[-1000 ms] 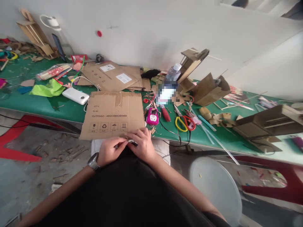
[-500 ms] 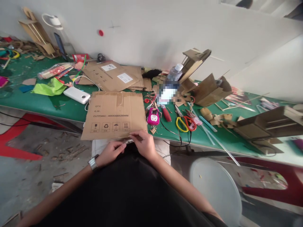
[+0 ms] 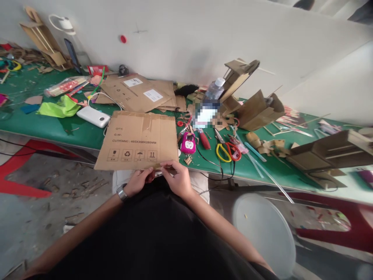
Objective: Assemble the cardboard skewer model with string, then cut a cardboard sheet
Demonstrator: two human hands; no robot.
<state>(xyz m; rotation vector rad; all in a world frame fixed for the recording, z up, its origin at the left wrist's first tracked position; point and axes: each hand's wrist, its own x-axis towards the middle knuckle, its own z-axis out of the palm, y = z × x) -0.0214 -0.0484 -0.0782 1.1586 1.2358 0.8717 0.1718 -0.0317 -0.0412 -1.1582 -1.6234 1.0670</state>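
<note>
A printed sheet of cardboard (image 3: 136,132) lies over the front of the green table, its near edge sticking out past the table's rim. My right hand (image 3: 177,179) pinches that near edge close to the sheet's right corner, thumb and fingers together. Beside it, my left hand (image 3: 140,181) grips the same edge, thumb on top and fingers curled beneath. The undersides of both grips are hidden. Just right of the sheet sit a pink power socket (image 3: 188,143) and scissors (image 3: 227,151) with yellow and orange handles.
On the green table (image 3: 192,159) lie a white power bank (image 3: 93,116), more cardboard (image 3: 136,91), a red-handled tool (image 3: 204,139) and clear sticks (image 3: 271,177). Cardboard structures (image 3: 259,111) stand at the back right, near a bottle (image 3: 215,88). A grey stool (image 3: 264,233) is at lower right.
My left hand has moved right and up onto the cardboard's near edge, closer to my right hand. The sheet has turned slightly, its near left corner shifting left.
</note>
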